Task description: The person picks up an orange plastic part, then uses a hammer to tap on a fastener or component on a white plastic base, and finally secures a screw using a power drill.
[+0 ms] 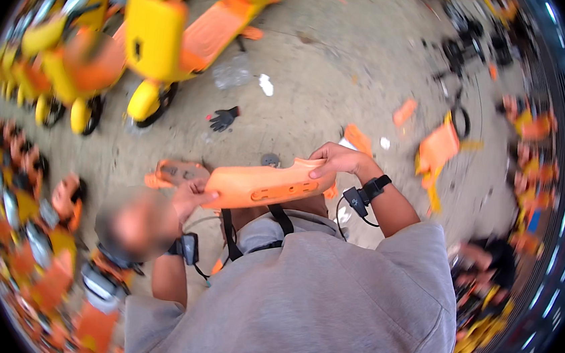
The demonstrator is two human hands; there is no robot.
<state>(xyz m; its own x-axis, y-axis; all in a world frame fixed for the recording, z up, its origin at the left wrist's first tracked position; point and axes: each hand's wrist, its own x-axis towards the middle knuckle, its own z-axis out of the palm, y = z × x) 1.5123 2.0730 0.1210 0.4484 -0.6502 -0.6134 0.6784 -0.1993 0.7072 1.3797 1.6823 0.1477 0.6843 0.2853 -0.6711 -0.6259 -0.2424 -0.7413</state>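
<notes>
A long, curved orange plastic scooter panel (268, 183) is held level in front of my waist. Its face has slots and small holes, and a notch is cut into its upper right edge. My left hand (192, 197) pinches the panel's left end, thumb on top. At the other end, my right hand (339, 161) grips the upper corner by the notch, the fingers partly hidden behind it. Another orange part (178, 173) lies on the floor just beyond my left hand.
Yellow-and-orange scooters (152, 37) stand at far left. On the concrete floor are a dark glove (223, 119), clear plastic wrap (232, 72), an orange-and-yellow body part (438, 150) and black parts (460, 52). A person (102, 275) is at lower left, with more scooter parts around.
</notes>
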